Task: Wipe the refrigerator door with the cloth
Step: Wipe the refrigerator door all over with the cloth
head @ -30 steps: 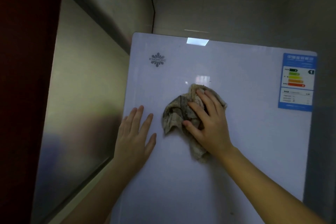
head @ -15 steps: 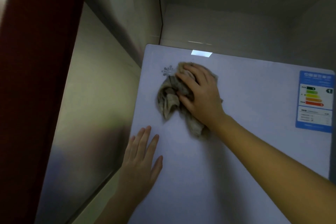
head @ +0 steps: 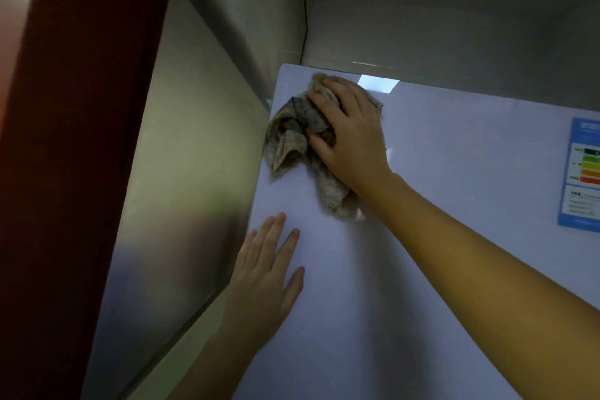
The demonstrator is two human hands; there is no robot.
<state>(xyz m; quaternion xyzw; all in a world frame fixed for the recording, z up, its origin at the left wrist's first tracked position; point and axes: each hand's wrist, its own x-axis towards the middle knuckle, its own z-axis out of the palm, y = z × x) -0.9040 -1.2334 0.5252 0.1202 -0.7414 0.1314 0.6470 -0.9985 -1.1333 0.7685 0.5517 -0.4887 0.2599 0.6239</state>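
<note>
In the head view, the pale refrigerator door (head: 454,237) filled the right and near part of the scene. The cloth (head: 292,133), a crumpled grey-brown rag, lay against the door's far left corner, just under its top edge. One fold reached the door's left edge and a tail hung down toward the near side.

The right hand (head: 354,143) lay on top of the cloth. Its fingers were spread and nearly straight, pointing toward that corner and pressing the rag flat to the door. The thumb pushed into a fold rather than closing round it (a flat press, not a fist).

The left hand (head: 263,282) rested on the door nearer and a little to the left, close to the door's left edge. Its palm was flat and its fingers were straight and slightly parted. It held nothing and was clear of the cloth.

A blue energy label (head: 581,178) with coloured bars was stuck at the door's right side, partly cut off by the frame. A bright patch of reflected light (head: 378,84) sat on the top edge just right of the right hand. A brushed metal panel (head: 181,172) stood left of the door, and a dark red frame (head: 65,172) stood further left.
</note>
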